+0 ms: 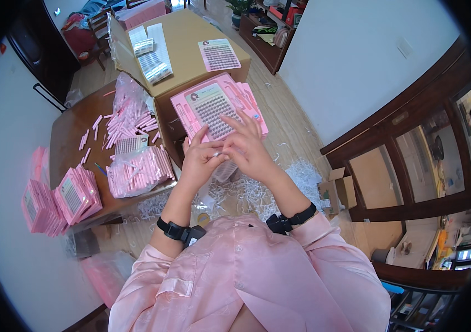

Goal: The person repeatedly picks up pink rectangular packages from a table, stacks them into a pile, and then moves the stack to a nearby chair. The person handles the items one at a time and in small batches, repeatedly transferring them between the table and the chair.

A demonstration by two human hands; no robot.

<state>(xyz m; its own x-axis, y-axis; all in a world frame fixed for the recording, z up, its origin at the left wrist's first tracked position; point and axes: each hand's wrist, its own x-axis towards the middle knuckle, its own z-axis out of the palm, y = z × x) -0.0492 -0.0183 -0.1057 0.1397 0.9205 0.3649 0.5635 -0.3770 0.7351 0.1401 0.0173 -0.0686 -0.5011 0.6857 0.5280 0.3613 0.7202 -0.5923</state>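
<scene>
My left hand and my right hand meet at their thumbs and forefingers over the near edge of a pink lash tray. A small shiny bit shows at the left fingertips; what it is cannot be made out. On the tray lies a card of false eyelash clusters, with slim pink tools in slots to its right. Fingers of both hands reach over the card's lower part. More pink trays are stacked under this one, on a cardboard box. A clear plastic piece shows below my hands.
Behind stands a cardboard box with sticker rolls and another lash card. Left, a brown table bears loose pink tubes, a bag of pink tubes and stacked pink trays. Shredded paper covers the floor.
</scene>
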